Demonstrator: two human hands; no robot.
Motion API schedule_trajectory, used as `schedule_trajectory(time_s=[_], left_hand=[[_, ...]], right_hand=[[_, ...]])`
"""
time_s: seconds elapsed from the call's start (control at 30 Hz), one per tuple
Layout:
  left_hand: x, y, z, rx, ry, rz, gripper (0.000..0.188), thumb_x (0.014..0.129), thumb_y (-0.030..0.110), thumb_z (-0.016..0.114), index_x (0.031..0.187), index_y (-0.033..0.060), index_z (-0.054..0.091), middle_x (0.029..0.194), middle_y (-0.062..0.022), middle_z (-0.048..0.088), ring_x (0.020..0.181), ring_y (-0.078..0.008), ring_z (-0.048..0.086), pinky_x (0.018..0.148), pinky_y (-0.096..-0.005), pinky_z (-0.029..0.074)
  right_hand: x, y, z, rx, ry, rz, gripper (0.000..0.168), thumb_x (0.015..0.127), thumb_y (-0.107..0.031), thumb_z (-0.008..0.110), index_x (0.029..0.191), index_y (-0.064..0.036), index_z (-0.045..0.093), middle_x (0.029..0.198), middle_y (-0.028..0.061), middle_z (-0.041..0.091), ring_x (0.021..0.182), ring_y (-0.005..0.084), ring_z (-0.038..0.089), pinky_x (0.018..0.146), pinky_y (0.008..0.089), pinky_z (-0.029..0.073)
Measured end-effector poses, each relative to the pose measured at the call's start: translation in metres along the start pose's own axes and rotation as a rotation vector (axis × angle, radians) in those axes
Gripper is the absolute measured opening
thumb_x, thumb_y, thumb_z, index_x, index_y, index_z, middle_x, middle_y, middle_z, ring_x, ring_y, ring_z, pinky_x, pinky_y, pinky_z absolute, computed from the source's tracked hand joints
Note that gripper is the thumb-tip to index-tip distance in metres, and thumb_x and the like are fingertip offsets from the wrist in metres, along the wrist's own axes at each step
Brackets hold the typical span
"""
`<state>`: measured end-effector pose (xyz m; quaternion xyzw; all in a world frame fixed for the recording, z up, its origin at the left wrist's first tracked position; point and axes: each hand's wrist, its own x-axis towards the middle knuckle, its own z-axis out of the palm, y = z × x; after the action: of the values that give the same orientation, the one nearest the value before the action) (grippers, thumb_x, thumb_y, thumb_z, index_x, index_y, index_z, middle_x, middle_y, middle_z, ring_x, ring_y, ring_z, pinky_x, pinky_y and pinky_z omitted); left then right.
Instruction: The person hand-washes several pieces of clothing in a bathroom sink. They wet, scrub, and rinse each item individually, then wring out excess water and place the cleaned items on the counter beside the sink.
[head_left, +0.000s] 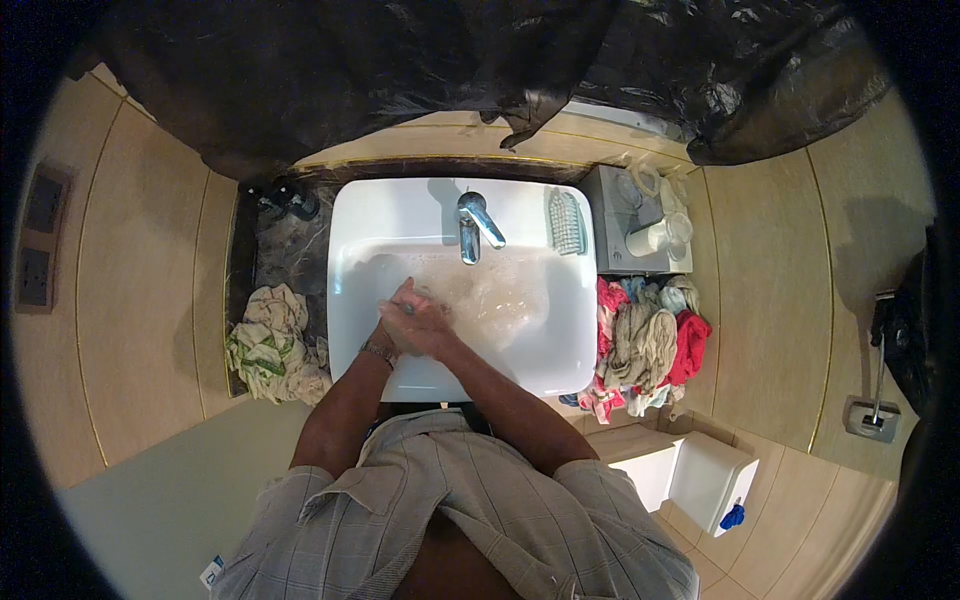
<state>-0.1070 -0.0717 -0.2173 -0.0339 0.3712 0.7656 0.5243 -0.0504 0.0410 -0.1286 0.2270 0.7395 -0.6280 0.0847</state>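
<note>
Both my hands are together over the left part of a white ceramic washbasin (345, 300), just above or in the cloudy, sudsy water (499, 300). My right hand (420, 326) lies across my left hand (405, 300), whose wrist bears a metal band. Something small and greenish shows between the fingers; what it is cannot be told, nor which hand grips it. A chrome mixer tap (471, 225) stands at the basin's back edge, right of my hands. On the basin's back right corner lies a scrubbing brush (565, 223), bristles up.
Right of the basin lie a pile of wrung cloths (637, 345) and a grey box (611, 217) with a white cup (649, 240). Crumpled white and green fabric (274, 349) and dark bottles (296, 201) stand at left. Black plastic sheeting (360, 75) hangs over the back wall.
</note>
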Motion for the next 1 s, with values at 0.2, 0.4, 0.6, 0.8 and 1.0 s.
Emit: schedule_trajectory(time_s=[0.2,0.4,0.6,0.8,1.0], left_hand=[[0.017,-0.012,0.003,0.234,0.104,0.053,0.045,0.103,0.046,0.058,0.13,0.0105,0.06,0.123,-0.0077,0.064,0.114,-0.0228,0.063,0.097,-0.0401,0.054],[0.017,0.001,0.059,0.041,0.296,-0.027,0.042,0.103,0.042,0.062,0.124,0.006,0.061,0.114,-0.0088,0.069,0.099,-0.0218,0.07,0.084,-0.0383,0.061],[-0.006,0.038,0.071,0.728,0.385,-0.193,0.06,0.097,0.044,0.069,0.131,-0.0014,0.053,0.115,-0.0128,0.064,0.102,-0.0214,0.066,0.087,-0.0361,0.058],[0.027,-0.018,-0.016,0.748,0.378,-0.003,0.074,0.094,0.051,0.069,0.145,0.0025,0.048,0.131,-0.0153,0.059,0.12,-0.023,0.058,0.096,-0.0385,0.051],[0.012,0.019,0.016,-0.041,0.112,-0.29,0.066,0.103,0.036,0.058,0.158,0.0109,0.032,0.143,-0.0141,0.055,0.132,-0.0253,0.053,0.113,-0.042,0.044]], right_hand=[[0.004,-0.004,-0.014,-0.212,0.285,-0.155,0.037,0.094,-0.043,0.068,0.099,-0.006,0.069,0.097,0.0211,0.071,0.088,0.0391,0.069,0.082,0.0462,0.055],[0.02,0.08,-0.081,-0.471,0.568,-0.198,0.029,0.097,-0.036,0.066,0.095,-0.008,0.067,0.087,0.0219,0.069,0.083,0.0423,0.067,0.075,0.052,0.054],[-0.005,0.097,-0.119,-0.595,0.7,-0.11,0.035,0.09,-0.039,0.075,0.106,-0.009,0.068,0.103,0.0189,0.065,0.094,0.0391,0.064,0.085,0.0487,0.053],[0.003,0.105,-0.084,-0.396,0.524,0.125,0.043,0.09,-0.041,0.073,0.114,-0.005,0.069,0.106,0.0205,0.069,0.101,0.0413,0.066,0.092,0.0495,0.052],[0.003,0.04,-0.014,0.043,0.073,-0.075,0.042,0.096,-0.047,0.063,0.108,-0.008,0.072,0.104,0.0175,0.074,0.095,0.0372,0.07,0.086,0.0456,0.055]])
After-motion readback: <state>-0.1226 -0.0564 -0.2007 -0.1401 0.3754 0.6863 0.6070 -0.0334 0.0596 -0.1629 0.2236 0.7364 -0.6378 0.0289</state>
